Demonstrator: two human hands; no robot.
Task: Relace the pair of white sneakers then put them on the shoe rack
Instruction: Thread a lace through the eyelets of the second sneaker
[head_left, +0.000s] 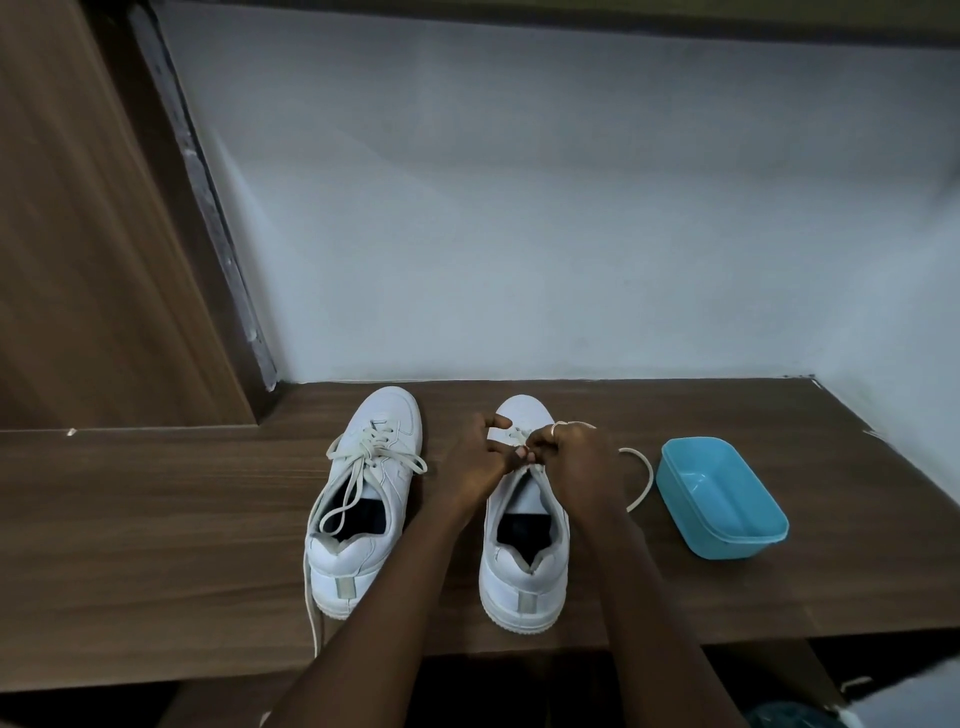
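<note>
Flagging the hazards first. On the right sneaker (524, 566) only the eyelets nearest the toe appear threaded. Its lace (644, 483) trails a long slack loop off to the right, lying just beside the blue tub (727, 499). I judge that a sharp pull could leave the two ends uneven, or drag the loop against the tub. A skipped eyelet is also possible, since the hands hide the row from my view. The left sneaker (363, 483) carries only loose crossings, and one end of the left lace (314, 618) hangs over the front edge of the wooden shelf (156, 519). A snag there could pull that shoe off.

Pose: both forearms reach forward over the shelf and converge above the right sneaker's lacing. The right hand (569, 452) pinches the lace between thumb and fingertips, knuckles up. The left hand (475, 457) is curled, its thumb meeting the right fingers. Whether it grips lace or upper, I cannot tell.
</note>
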